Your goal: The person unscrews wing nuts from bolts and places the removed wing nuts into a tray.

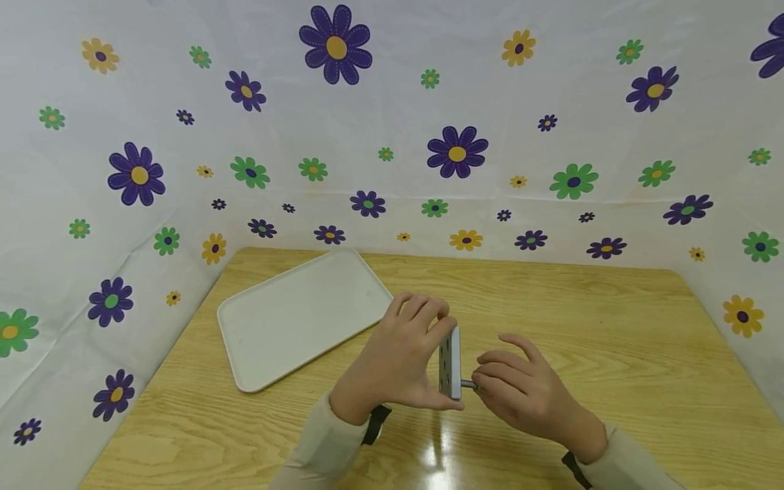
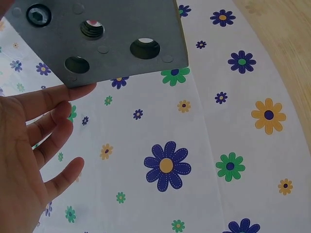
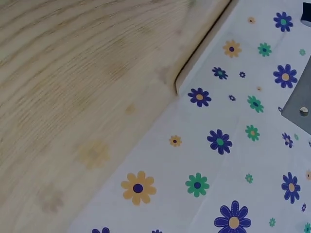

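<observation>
While the tray (image 1: 300, 320) lay at an angle on the left of the worktop (image 1: 569, 306), with nothing on it, the work was going on near the front edge, to its right. Next came the left hand (image 1: 395, 354), spread wide enough to span a grey metal plate (image 1: 454, 361), with the thumb at its lower end and the fingers at its upper end. The plate was held upright above the worktop, its broad, holed face turned left. In the left wrist view, one opening (image 2: 39, 15) seemed filled by a fastener, while other holes were clear. From the plate's right side a short dark stem (image 1: 468, 384) stuck out, its outer end between the nearly closed fingertips of the right hand (image 1: 520, 391), whose little finger stood away from the rest.

The step in hand looked like fitting, turning or drawing out that stem; the pictures did not settle which, nor which hole it belonged to. The next move seemed to call for a steady plate on the left and small, straight-lined finger work on the right, lest the stem tilt or slip.
</observation>
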`<state>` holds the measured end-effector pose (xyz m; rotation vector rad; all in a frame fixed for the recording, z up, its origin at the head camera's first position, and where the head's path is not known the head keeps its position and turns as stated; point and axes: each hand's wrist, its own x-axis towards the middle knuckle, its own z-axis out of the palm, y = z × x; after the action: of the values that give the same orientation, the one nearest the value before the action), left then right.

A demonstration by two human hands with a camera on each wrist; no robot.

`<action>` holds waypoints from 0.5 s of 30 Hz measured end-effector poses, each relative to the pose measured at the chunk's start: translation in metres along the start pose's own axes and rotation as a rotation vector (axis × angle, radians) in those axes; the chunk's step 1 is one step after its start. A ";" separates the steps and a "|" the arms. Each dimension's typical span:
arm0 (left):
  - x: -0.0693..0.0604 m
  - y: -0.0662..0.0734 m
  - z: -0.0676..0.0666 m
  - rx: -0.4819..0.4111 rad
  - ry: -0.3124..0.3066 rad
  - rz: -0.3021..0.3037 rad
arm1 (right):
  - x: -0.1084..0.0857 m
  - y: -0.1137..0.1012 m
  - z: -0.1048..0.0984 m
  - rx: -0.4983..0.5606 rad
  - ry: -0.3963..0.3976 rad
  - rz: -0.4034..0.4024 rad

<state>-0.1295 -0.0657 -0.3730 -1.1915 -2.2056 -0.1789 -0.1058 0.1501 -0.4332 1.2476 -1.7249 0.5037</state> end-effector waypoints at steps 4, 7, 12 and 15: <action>0.000 0.000 0.000 -0.011 -0.006 -0.004 | 0.000 0.000 -0.001 0.126 -0.022 0.086; 0.000 0.000 -0.001 -0.016 -0.006 -0.005 | 0.000 0.001 -0.004 0.298 -0.060 0.207; 0.000 0.000 -0.001 -0.024 0.000 -0.003 | 0.001 0.001 -0.009 0.486 -0.162 0.368; 0.000 -0.001 -0.001 -0.023 0.007 0.000 | 0.001 0.001 -0.010 0.518 -0.185 0.390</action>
<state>-0.1296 -0.0661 -0.3718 -1.2023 -2.2032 -0.2084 -0.1027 0.1571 -0.4273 1.3387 -2.0877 1.1524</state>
